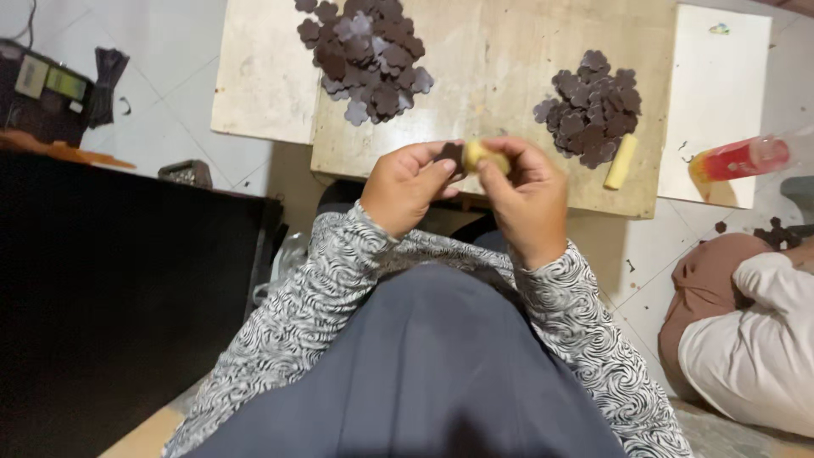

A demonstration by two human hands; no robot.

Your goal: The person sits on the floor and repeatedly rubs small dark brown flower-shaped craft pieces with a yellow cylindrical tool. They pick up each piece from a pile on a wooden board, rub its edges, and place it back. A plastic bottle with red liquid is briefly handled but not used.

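Note:
My left hand (409, 182) and my right hand (524, 191) meet above my lap, just in front of a wooden board (492, 102). The right hand's fingers pinch a small yellow lump (476, 154). The left fingertips hold a dark brown flower-shaped piece (450, 155) against it. On the board lie two heaps of the same brown flower-shaped pieces, a large heap (366, 51) at the far left and a smaller heap (591, 108) at the right. A pale yellow stick (620, 161) lies beside the smaller heap.
A white board (716, 102) lies to the right with a red bottle (739, 158) on its side. Another person's sleeve and knee (746, 322) are at the right edge. A black surface (119, 288) fills the left, and a dark box (38, 89) sits far left.

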